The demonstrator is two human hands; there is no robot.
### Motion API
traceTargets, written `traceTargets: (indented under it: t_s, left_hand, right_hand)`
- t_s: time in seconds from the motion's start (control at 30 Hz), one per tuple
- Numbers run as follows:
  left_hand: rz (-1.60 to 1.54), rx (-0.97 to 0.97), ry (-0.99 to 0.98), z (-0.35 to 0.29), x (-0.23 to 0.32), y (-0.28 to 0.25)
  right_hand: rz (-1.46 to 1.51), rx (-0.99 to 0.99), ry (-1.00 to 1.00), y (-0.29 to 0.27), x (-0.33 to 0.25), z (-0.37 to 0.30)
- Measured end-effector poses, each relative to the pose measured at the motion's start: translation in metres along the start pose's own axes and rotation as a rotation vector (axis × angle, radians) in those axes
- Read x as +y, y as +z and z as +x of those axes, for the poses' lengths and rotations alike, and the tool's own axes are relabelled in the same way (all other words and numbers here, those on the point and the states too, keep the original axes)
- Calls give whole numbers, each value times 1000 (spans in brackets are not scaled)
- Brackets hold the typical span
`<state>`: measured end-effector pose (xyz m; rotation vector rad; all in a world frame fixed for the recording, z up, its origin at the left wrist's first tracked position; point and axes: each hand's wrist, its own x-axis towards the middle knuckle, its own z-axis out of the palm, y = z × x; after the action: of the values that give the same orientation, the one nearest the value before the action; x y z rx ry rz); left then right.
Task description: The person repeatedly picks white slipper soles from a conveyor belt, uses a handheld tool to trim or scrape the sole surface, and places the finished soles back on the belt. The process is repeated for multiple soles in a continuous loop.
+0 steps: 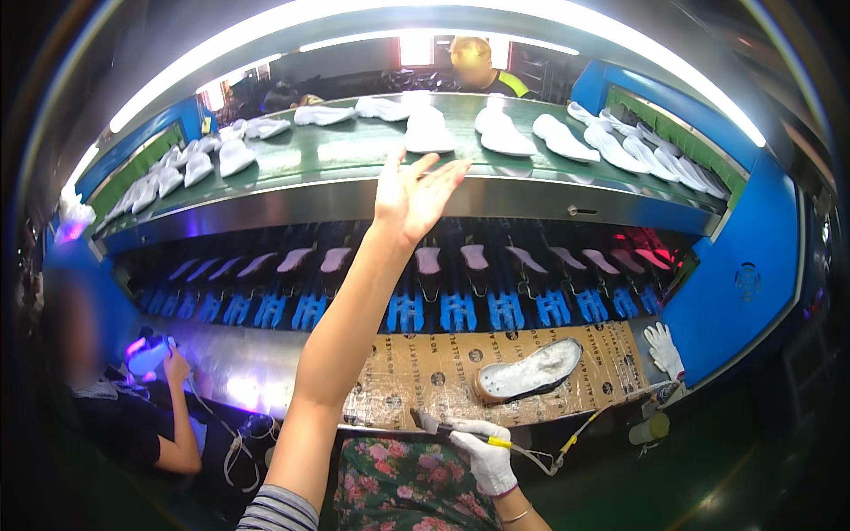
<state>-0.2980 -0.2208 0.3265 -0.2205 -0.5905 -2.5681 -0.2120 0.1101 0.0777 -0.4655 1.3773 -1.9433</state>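
My bare left hand (pixel 416 196) reaches up and forward over the edge of the green conveyor belt (pixel 328 159). Its palm is turned up and the fingers are spread, just below a white shoe piece (pixel 429 133) on the belt; whether the fingertips touch it I cannot tell. Down by the bench edge, my right hand (pixel 487 453), in a white glove, grips a brush (pixel 434 425) with a dark tip, yellow tape and a thin hose trailing right. A shoe (pixel 531 372) with a whitish underside facing up lies on the printed cardboard (pixel 403 376).
More white shoe pieces line the belt, such as this piece (pixel 564 139). Beneath runs a rack of blue clamps (pixel 459 310) with pinkish sole pieces (pixel 475 257). A white glove (pixel 662 351) lies right, near a blue panel (pixel 753 265). A co-worker's hand (pixel 177 365) is at left.
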Motion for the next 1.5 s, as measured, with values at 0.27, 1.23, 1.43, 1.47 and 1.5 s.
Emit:
traceTargets:
  t_s: [0.27,1.23,1.43,1.47,1.5]
  left_hand:
    - [2019,329,565,76,16,2]
    - [1560,773,1879,-258,187,-135]
    - [856,820,1070,-365,94,-181]
    - [804,808,816,-381,76,-209]
    - [543,813,523,-380,41,-215]
  right_hand:
    - [46,31,54,-11,15,5]
    - [164,87,-98,2,-8,14]
    - [55,-30,-181,20,-47,-1]
    - [-14,-69,-154,27,-49,-4]
    - [65,-115,-63,36,-51,-7]
